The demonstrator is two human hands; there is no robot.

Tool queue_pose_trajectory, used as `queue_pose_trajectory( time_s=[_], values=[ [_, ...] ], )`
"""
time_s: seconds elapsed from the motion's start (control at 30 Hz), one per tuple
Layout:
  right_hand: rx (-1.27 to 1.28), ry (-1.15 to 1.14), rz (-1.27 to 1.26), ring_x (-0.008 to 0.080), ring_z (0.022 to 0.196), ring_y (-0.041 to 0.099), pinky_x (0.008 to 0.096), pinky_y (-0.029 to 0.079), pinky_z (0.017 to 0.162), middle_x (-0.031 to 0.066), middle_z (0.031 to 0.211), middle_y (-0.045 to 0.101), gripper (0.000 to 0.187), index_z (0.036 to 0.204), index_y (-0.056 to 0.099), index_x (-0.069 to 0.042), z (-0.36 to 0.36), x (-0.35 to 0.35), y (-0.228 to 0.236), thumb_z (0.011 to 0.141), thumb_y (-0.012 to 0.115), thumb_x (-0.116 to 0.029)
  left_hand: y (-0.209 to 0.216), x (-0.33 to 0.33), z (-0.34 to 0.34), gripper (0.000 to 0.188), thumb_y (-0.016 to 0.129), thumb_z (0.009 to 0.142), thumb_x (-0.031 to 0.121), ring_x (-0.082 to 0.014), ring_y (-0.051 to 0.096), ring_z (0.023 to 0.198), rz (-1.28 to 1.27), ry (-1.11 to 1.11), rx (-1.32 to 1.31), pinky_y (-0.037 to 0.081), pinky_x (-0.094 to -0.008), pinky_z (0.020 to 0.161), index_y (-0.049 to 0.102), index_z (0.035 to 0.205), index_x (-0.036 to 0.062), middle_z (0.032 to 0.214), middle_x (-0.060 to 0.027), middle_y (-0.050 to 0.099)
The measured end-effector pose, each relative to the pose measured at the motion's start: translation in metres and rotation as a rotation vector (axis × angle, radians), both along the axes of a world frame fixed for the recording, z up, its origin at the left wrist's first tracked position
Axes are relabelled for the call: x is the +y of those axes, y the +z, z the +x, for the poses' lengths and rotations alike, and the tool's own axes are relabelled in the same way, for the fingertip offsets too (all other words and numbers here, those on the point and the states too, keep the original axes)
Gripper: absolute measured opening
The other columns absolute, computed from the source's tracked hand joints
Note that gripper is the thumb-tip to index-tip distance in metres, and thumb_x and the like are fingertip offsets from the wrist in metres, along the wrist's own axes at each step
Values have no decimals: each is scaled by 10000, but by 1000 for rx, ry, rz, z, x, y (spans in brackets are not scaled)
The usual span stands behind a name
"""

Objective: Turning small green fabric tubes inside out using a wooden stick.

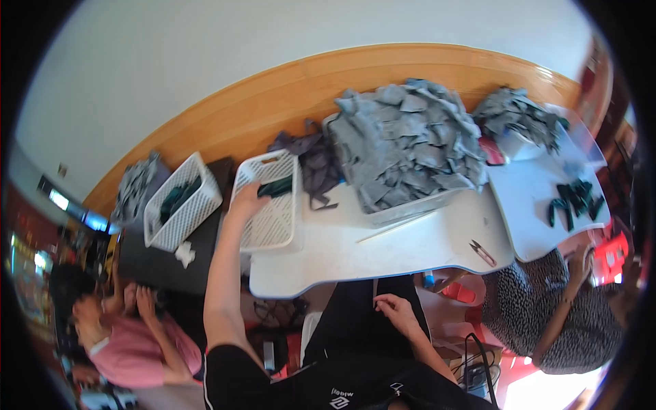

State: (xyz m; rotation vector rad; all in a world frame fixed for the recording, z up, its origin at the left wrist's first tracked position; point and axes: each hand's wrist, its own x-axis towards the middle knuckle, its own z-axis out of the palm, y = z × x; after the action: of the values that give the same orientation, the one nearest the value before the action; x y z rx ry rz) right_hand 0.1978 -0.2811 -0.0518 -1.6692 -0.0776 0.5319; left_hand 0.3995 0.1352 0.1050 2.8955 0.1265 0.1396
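Observation:
My left hand (249, 201) reaches over the left wall of a white slotted plastic basket (268, 236). Its fingers meet the end of a dark green cloth piece (277, 186), which lies with others in the basket's far half. How firmly they grip is hard to see. In front of my dark trousers, below the table edge, my right hand (396, 313) has thumb and fingertips drawn together. Anything between them is too small to make out. On the white table (321, 256) lie a thin pale stick (396, 227) and small thread snips (482, 252).
A large bin (417, 205) heaped with grey cloth pieces (410, 143) stands behind the stick. Dark purple straps (318, 160) lie beside it. Another white basket (184, 225) holds green cloth at left. Co-workers sit on both sides, one in a pink top (147, 352), one in patterned clothing (523, 301).

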Motion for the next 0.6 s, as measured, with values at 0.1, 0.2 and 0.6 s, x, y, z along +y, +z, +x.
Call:
queue_pose_trajectory(
  time_s=[0.1,0.2,0.6],
  values=[
    [-162,111,79,110,766,624,246,491,717,53,847,675,207,1077,659,-46,12,7,34,917,555,-129,14,-64,-47,347,666,807,121,-332,571,1120,-198,-226,-305,438,-380,968,611,1122,-11,1148,-211,616],
    [-259,227,118,124,781,631,247,493,727,55,881,670,199,1064,665,-47,31,10,73,909,574,-134,20,-128,-123,280,657,799,18,-292,621,1039,-409,-437,-416,482,-348,906,640,1079,12,1097,-169,648],
    [-1081,-899,-231,226,987,588,314,460,832,114,1062,632,283,1114,638,-63,237,-3,213,844,646,-148,-40,-189,-253,146,650,847,58,-213,677,866,-849,-334,-20,521,-270,752,696,981,25,949,-122,692]
  ],
)
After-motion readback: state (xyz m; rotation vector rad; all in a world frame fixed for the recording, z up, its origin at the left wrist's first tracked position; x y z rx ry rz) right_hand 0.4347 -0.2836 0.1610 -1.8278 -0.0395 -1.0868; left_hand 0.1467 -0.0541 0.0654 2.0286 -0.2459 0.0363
